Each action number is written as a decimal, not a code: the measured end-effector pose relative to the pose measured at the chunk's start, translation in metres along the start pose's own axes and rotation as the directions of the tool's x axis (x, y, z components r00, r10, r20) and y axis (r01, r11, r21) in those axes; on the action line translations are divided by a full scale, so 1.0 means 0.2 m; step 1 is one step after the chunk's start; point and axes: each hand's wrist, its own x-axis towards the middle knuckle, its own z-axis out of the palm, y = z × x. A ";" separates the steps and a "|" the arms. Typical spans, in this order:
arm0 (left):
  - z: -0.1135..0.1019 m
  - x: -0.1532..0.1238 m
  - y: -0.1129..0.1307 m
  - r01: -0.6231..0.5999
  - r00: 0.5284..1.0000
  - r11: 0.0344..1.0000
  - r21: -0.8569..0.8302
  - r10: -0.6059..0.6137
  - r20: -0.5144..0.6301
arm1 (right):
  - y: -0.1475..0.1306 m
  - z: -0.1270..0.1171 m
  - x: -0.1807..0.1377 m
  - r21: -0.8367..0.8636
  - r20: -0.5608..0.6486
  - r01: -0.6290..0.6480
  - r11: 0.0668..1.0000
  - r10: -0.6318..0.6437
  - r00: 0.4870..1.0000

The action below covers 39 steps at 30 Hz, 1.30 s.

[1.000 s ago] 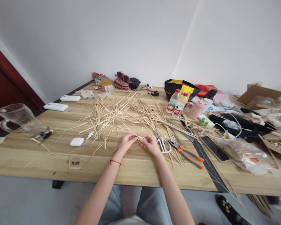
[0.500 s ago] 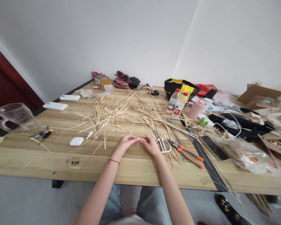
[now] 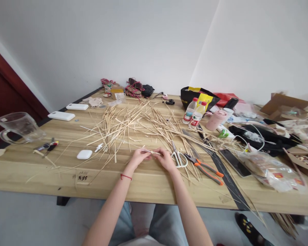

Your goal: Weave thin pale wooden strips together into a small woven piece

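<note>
Close to the table's front edge, my left hand and my right hand meet with fingers pinched. Between them they hold a small piece of pale straw strip, and a thin strip runs out leftward from my left fingers. How the strips are folded is too small to make out. A loose heap of straw strips spreads over the table beyond both hands. White-handled scissors lie just right of my right hand, and pliers with orange and grey handles lie further right.
On the left are a glass mug, two white power banks and a white earphone case. Bottles, a pink cup, a phone and plastic bags crowd the right side.
Both hands stay in nearly the same place, still pinching the straw piece. The whole view has shifted very slightly; nothing else visibly moved.
</note>
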 end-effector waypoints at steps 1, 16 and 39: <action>0.00 0.00 0.00 -0.004 1.000 1.000 -0.001 0.004 -0.014 | 0.00 0.00 0.00 0.001 0.003 0.003 1.000 -0.003 1.000; 0.01 -0.01 0.02 -0.074 0.997 0.984 0.160 0.073 0.014 | -0.01 0.00 0.01 0.069 -0.012 -0.090 0.994 0.091 0.996; 0.01 0.00 0.00 -0.184 0.982 0.964 0.191 0.173 0.073 | -0.03 0.00 0.02 0.245 -0.003 -0.118 0.962 0.123 0.992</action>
